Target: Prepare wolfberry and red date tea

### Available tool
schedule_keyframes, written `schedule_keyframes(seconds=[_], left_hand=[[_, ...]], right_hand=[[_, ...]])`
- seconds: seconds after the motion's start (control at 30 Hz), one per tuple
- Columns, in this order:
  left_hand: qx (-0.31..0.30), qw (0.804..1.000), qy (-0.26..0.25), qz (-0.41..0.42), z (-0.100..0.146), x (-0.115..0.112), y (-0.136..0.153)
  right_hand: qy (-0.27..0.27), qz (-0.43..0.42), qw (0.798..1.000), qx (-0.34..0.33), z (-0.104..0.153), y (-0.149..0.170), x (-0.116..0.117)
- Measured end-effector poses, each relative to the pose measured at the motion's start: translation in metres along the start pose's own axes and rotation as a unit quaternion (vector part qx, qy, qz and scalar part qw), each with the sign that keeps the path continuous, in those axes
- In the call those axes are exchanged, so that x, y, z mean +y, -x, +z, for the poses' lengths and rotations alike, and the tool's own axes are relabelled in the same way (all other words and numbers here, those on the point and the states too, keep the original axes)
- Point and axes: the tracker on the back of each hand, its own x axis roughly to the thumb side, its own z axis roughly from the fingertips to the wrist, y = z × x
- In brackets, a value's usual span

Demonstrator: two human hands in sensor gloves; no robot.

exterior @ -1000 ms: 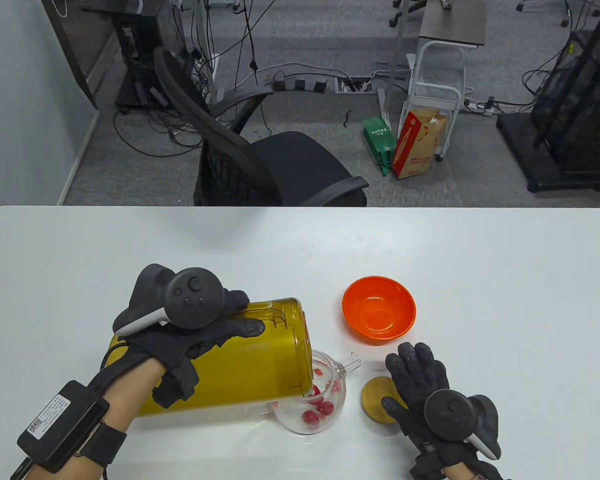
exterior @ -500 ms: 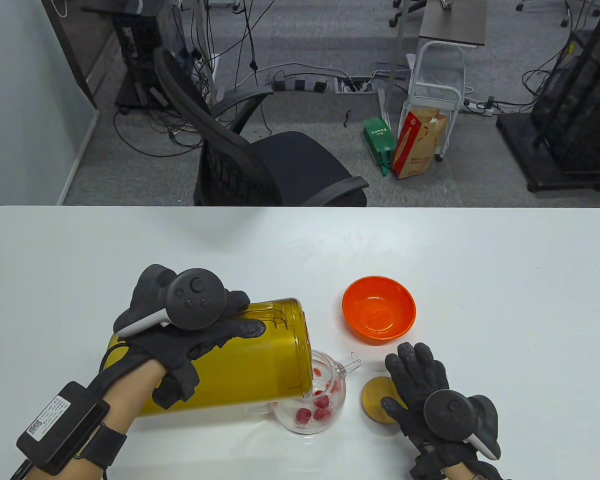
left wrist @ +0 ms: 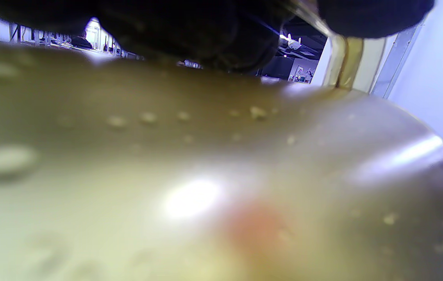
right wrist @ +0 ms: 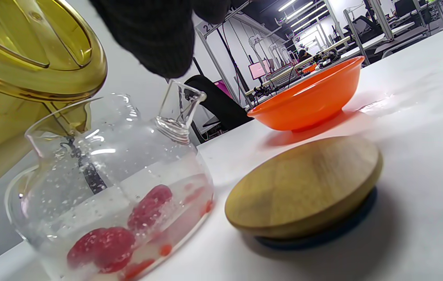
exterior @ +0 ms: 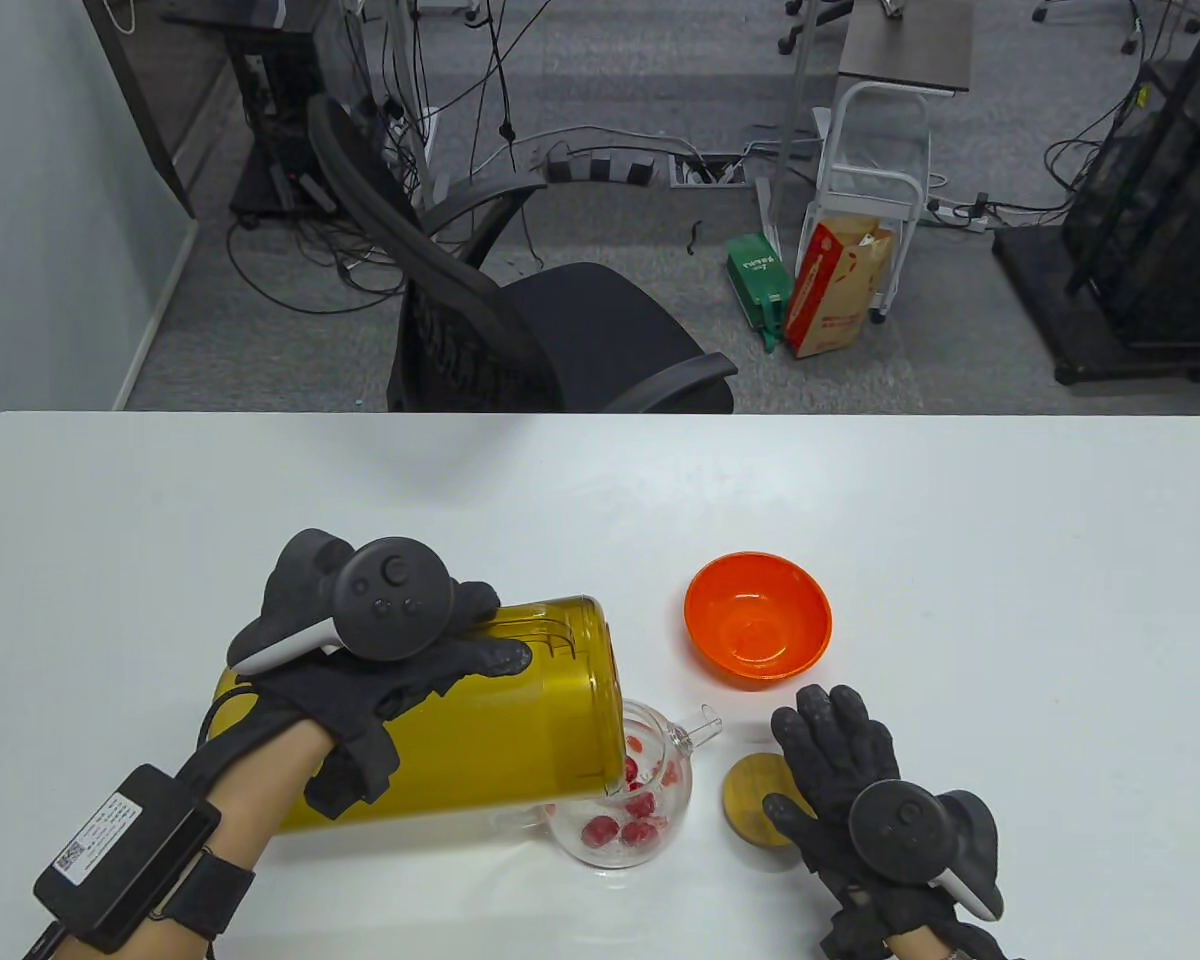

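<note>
My left hand (exterior: 360,650) grips the tipped yellow jug (exterior: 480,720), its mouth over my glass teapot (exterior: 640,800) of red dates (right wrist: 104,244), my right hand (exterior: 850,780) spread flat, fingers on the wooden lid (exterior: 750,795), orange bowl (exterior: 757,630) just beyond

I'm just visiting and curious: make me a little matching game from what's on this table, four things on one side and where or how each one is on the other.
Things:
1. yellow pitcher
2. glass teapot
3. orange bowl
4. wooden lid

States:
A. flat on the table beside the teapot
B. tipped on its side, held by the left hand
C. looks empty
D. holds water and red fruit

Pairs: 1-B, 2-D, 3-C, 4-A
</note>
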Motion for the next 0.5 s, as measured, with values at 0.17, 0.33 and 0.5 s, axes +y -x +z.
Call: schedule_keyframes(seconds=[0.17, 0.33, 0.5], left_hand=[[0.0, 1.0, 0.0, -0.001, 0.0001, 0.0004, -0.0005], [0.001, 1.0, 0.0, -0.002, 0.0006, 0.0004, -0.0006], [0.002, 1.0, 0.001, -0.003, 0.0007, 0.0009, -0.001]], right_hand=[[0.0, -0.001, 1.0, 0.001, 0.0001, 0.0002, -0.0002], [0.002, -0.001, 1.0, 0.001, 0.0003, 0.0003, -0.0003], [0.002, 0.0, 1.0, -0.001, 0.0003, 0.0002, -0.0004]])
